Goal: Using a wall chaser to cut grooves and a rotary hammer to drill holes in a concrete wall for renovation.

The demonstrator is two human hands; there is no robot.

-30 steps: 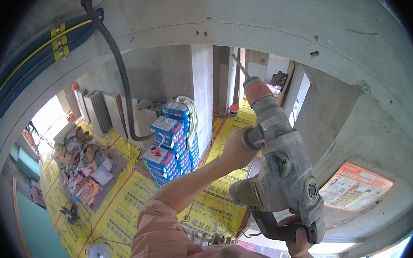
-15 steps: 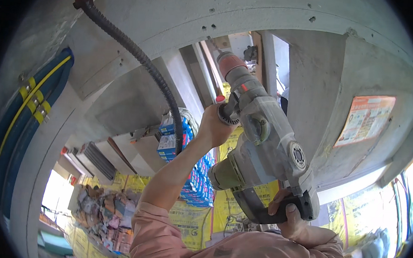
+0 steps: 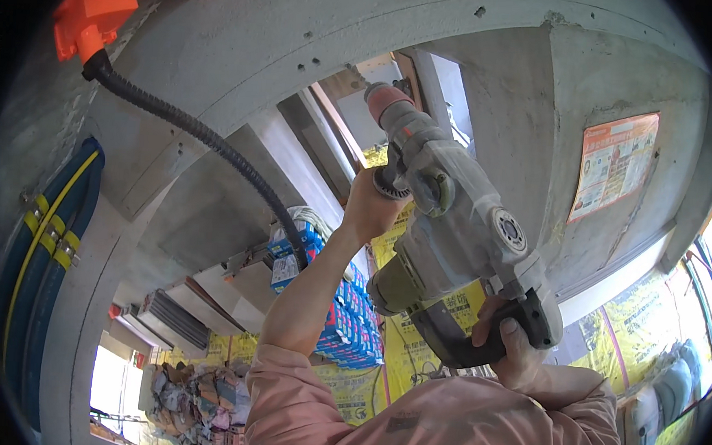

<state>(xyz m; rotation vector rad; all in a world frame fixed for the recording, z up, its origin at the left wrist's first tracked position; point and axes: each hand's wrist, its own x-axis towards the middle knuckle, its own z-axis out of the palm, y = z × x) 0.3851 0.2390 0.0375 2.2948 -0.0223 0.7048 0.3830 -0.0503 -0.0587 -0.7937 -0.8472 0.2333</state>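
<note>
The side handle (image 3: 390, 184) is gripped by the left hand (image 3: 368, 206), its partly hidden fingers curled tight. Between the hands, the grey drill (image 3: 459, 217) is held, slanted upward. At right, its rear handle (image 3: 448, 341) is enclosed by the right hand (image 3: 517, 355), fingers and thumb wrapped round.

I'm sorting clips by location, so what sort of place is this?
Probably a building interior under renovation: a long, bare grey concrete beam, yellow printed floor sheeting, and a large, dusty grey-and-red power drill held in both hands.
</note>
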